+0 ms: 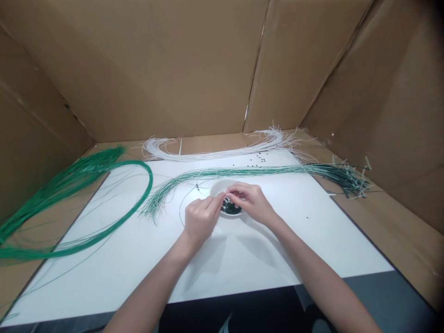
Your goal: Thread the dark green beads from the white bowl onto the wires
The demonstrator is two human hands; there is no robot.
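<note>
My left hand (pixel 204 215) is closed in a pinch, with a thin strand (pixel 181 203) looping out beside it. A few small dark beads (pixel 197 187) sit on that strand, left of the bowl. My right hand (pixel 252 202) is also pinched, its fingertips meeting those of the left above the bowl. Whatever lies between the right fingertips is too small to make out. Below the fingers stands a white bowl (pixel 218 186), partly hidden by both hands, with many tiny dark green beads (pixel 231 209) in it.
A bundle of green-and-white strands (pixel 256 171) lies behind the bowl, and a white bundle (pixel 215 156) farther back. Loose dark beads (pixel 260 158) are scattered between them. At left curves a large green bundle (pixel 147 185). Cardboard walls (pixel 166 69) enclose the white sheet (pixel 138 273).
</note>
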